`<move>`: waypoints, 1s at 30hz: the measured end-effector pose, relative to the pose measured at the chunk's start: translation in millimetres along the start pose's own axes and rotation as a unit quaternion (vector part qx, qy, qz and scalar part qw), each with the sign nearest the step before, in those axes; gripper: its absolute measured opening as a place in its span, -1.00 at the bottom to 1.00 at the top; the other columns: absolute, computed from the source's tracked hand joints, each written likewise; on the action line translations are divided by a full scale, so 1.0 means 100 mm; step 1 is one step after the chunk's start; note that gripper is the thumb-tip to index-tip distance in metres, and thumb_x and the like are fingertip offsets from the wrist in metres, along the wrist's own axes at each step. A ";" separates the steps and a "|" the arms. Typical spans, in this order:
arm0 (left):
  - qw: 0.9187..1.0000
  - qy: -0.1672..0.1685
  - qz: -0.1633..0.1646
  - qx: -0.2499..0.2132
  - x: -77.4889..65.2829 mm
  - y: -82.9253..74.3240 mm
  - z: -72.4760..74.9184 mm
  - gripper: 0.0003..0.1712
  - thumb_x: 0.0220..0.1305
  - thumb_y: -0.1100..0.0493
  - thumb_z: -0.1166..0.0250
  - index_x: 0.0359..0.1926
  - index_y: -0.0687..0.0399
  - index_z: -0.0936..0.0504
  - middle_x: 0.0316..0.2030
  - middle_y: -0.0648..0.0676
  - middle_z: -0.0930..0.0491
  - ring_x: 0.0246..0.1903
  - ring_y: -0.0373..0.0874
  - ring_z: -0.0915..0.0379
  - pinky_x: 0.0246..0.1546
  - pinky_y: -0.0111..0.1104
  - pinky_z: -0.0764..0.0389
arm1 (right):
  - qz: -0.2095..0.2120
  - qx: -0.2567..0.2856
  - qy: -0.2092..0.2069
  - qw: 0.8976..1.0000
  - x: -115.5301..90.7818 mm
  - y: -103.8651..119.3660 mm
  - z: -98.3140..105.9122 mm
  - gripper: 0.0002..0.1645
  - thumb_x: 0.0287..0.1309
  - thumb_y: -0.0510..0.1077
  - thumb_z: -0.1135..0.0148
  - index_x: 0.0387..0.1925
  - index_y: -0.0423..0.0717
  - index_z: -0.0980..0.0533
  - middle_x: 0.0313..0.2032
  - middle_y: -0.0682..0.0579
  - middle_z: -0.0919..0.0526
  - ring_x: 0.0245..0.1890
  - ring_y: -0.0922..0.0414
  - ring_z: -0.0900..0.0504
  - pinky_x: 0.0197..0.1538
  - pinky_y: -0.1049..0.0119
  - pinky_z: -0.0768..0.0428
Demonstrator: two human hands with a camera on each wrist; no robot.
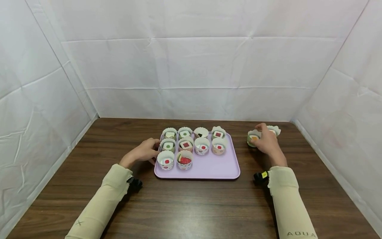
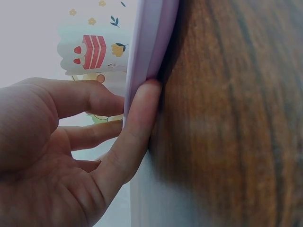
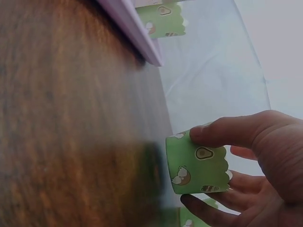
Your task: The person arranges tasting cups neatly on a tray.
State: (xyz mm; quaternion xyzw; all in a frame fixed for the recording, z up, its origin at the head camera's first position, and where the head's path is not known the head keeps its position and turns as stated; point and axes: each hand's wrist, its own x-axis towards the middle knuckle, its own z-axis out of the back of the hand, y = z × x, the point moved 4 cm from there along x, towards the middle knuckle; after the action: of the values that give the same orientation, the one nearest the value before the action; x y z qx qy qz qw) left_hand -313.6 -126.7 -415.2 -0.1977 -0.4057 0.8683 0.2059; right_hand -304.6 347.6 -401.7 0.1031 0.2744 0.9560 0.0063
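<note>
My left hand holds the left edge of a lilac tray. In the left wrist view, its digits pinch the tray's rim, beside a paper cup printed with a cake slice. At the right of the table, my right hand grips a green paper baking cup with avocado prints, thumb on one side and fingers on the other. An orange-and-white piece shows inside this cup. Right behind that hand is another scalloped cup, partly hidden by it.
Several paper cups stand in rows on the tray, most with white pieces marked in green or red. One front cup contains a red piece. The dark wooden table is bounded by white sheeting at the back and sides.
</note>
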 end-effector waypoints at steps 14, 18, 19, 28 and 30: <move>1.000 0.000 0.004 -0.004 0.00 0.01 0.00 -0.47 0.37 0.37 -0.12 0.31 0.50 -0.38 0.13 0.47 -0.29 -0.23 0.05 -0.61 -0.37 -0.21 -0.84 | 0.024 -0.026 0.054 0.998 -0.03 0.29 0.15 -0.19 0.24 -0.05 -0.39 0.39 -0.30 -0.29 0.31 -0.43 -0.45 0.24 -0.41 -0.44 0.22 -0.34 -0.49; 1.000 0.000 0.006 -0.006 0.01 0.02 0.00 -0.48 0.37 0.37 -0.12 0.30 0.50 -0.38 0.12 0.47 -0.30 -0.24 0.04 -0.61 -0.37 -0.21 -0.84 | 0.042 -0.034 0.063 0.997 -0.06 0.44 0.21 -0.20 0.24 -0.05 -0.38 0.39 -0.28 -0.31 0.35 -0.40 -0.45 0.27 -0.40 -0.45 0.26 -0.32 -0.48; 1.000 0.000 0.006 -0.005 0.01 0.02 0.00 -0.48 0.37 0.36 -0.12 0.31 0.50 -0.38 0.12 0.46 -0.30 -0.24 0.04 -0.61 -0.37 -0.21 -0.84 | 0.047 -0.037 0.063 0.996 -0.06 0.48 0.23 -0.21 0.23 -0.05 -0.38 0.38 -0.28 -0.32 0.35 -0.39 -0.45 0.28 -0.39 -0.46 0.27 -0.31 -0.48; 1.000 -0.001 0.005 -0.005 0.00 0.01 0.01 -0.46 0.38 0.36 -0.12 0.33 0.50 -0.36 0.15 0.47 -0.29 -0.24 0.05 -0.61 -0.37 -0.23 -0.84 | 0.071 -0.058 0.086 0.992 -0.15 0.83 0.33 -0.21 0.19 -0.05 -0.41 0.38 -0.31 -0.41 0.24 -0.37 -0.58 0.10 -0.25 -0.58 0.12 -0.21 -0.58; 1.000 -0.001 0.005 -0.004 0.00 0.01 0.00 -0.47 0.38 0.36 -0.12 0.32 0.50 -0.37 0.15 0.47 -0.29 -0.24 0.04 -0.61 -0.37 -0.23 -0.84 | 0.079 -0.056 0.091 0.991 -0.17 0.91 0.33 -0.23 0.19 -0.05 -0.41 0.36 -0.29 -0.43 0.19 -0.34 -0.61 0.04 -0.21 -0.59 0.06 -0.16 -0.59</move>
State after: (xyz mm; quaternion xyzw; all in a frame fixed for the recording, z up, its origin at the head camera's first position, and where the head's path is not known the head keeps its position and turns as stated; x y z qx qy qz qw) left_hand -314.1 -127.2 -415.7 -0.1998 -0.4088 0.8678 0.2000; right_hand -277.0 286.6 -330.1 0.0363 0.2111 0.9727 -0.0890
